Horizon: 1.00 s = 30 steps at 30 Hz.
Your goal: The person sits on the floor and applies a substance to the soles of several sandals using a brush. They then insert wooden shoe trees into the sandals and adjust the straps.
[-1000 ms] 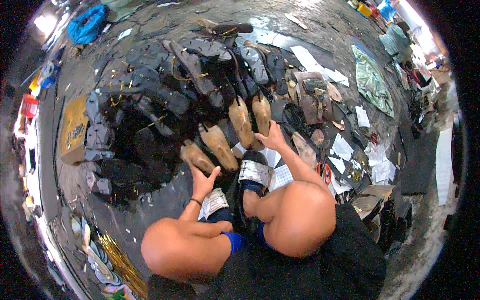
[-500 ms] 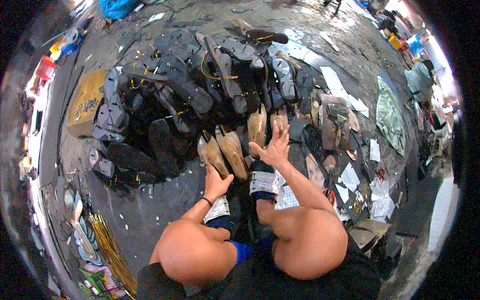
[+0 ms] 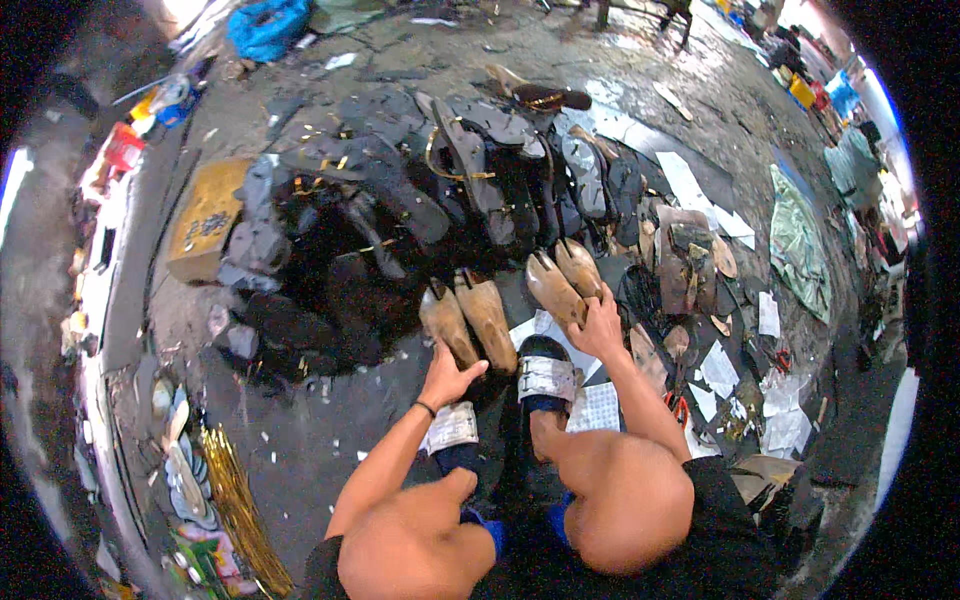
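Two pairs of tan-brown, foot-shaped lasts, apparently wooden, lie on the dark floor ahead of the person's feet: the left pair of lasts [image 3: 486, 318] and the right pair of lasts [image 3: 555, 287], a gap between them. The left hand [image 3: 452, 378] is at the near end of the left pair, its thumb spread; whether it grips cannot be told. The right hand [image 3: 597, 327] grips the near ends of the right pair between thumb and fingers.

The step in hand seems to be setting the lasts side by side; the next move calls for a steady hold at both near ends.

The black slide sandal with a white strap [image 3: 548, 380] stands just below the gap, crowding the hands. Beyond the lasts, a heap of dark grey sandals with gold trim [image 3: 465, 170] limits forward room. White printed paper [image 3: 594, 408] and red-handled scissors [image 3: 678, 408] lie to the right.
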Available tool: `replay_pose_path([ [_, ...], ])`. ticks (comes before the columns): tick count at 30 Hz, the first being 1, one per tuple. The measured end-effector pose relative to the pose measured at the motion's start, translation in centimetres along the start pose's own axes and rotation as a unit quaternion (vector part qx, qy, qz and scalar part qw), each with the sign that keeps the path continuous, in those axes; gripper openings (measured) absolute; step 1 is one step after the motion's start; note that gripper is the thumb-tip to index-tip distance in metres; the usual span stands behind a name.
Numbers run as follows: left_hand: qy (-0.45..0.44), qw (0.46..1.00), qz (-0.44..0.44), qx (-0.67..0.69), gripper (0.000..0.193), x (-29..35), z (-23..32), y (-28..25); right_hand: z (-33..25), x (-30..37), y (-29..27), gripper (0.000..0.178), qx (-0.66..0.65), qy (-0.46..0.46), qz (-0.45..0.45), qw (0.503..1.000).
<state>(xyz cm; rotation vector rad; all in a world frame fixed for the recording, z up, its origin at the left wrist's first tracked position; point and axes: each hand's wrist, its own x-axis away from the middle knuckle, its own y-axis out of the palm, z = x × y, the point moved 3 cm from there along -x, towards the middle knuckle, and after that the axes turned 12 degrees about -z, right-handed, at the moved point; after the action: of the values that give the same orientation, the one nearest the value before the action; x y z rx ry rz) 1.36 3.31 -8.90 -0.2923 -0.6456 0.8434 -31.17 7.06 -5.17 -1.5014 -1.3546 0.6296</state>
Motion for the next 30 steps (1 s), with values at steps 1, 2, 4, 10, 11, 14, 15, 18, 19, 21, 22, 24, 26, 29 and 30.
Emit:
replay_pose_path([
  [1, 0.006, 0.998, -0.041, 0.04, 0.099, 0.7, 2.5, -0.9, 1.6, 1.2, 0.4, 0.054, 0.014, -0.01, 0.028, 0.999],
  [2, -0.021, 0.998, -0.037, 0.046, 0.087, 1.5, 2.3, -2.1, 2.3, 2.1, 0.3, 0.062, -0.032, -0.019, 0.023, 0.999],
  [4, -0.019, 0.995, 0.047, 0.082, 0.066, 3.5, -1.6, -3.3, 5.6, 4.9, 0.3, 0.068, -0.045, -0.012, 0.037, 0.998],
  [10, 0.061, 0.956, 0.218, -0.189, 0.053, 21.8, -19.6, -2.5, 9.8, 15.2, -2.9, 0.058, -0.062, 0.024, 0.136, 0.988],
  [11, -0.005, 0.962, 0.205, -0.18, 0.053, 23.1, -20.0, 0.1, 13.3, 17.2, -3.9, 0.057, -0.052, 0.066, 0.144, 0.986],
  [14, -0.213, 0.95, 0.167, -0.153, 0.054, 27.6, -21.0, 6.0, 21.7, 21.5, -6.6, 0.056, -0.046, 0.178, 0.136, 0.974],
  [15, -0.206, 0.949, 0.172, -0.164, 0.054, 28.9, -21.5, 7.7, 23.4, 22.2, -6.5, 0.055, -0.059, 0.202, 0.12, 0.97],
  [18, -0.214, 0.925, 0.215, -0.228, 0.056, 32.2, -25.8, 10.3, 24.6, 21.0, -1.6, 0.054, -0.135, 0.218, 0.028, 0.966],
  [19, -0.217, 0.93, 0.206, -0.213, 0.056, 31.5, -25.2, 11.8, 25.7, 21.4, -1.1, 0.053, -0.144, 0.228, 0.01, 0.963],
  [21, -0.223, 0.939, 0.187, -0.186, 0.056, 29.1, -22.5, 12.4, 27.1, 22.6, 0.4, 0.052, -0.168, 0.239, -0.024, 0.956],
  [22, -0.228, 0.946, 0.175, -0.149, 0.059, 28.8, -22.4, 11.8, 26.5, 22.7, 2.2, 0.051, -0.188, 0.238, -0.047, 0.952],
  [24, -0.258, 0.94, 0.161, -0.156, 0.062, 28.7, -22.5, 11.2, 24.7, 22.5, 5.4, 0.05, -0.223, 0.23, -0.089, 0.943],
  [26, -0.225, 0.951, 0.197, -0.084, 0.07, 29.6, -22.4, 10.6, 23.5, 22.6, 7.3, 0.049, -0.25, 0.224, -0.118, 0.934],
  [29, -0.209, 0.958, 0.196, -0.024, 0.072, 30.5, -21.7, 9.4, 22.5, 22.1, 9.1, 0.048, -0.28, 0.22, -0.148, 0.923],
  [30, -0.217, 0.96, 0.178, -0.022, 0.073, 29.9, -20.4, 9.4, 23.0, 22.9, 9.2, 0.047, -0.285, 0.233, -0.153, 0.917],
])
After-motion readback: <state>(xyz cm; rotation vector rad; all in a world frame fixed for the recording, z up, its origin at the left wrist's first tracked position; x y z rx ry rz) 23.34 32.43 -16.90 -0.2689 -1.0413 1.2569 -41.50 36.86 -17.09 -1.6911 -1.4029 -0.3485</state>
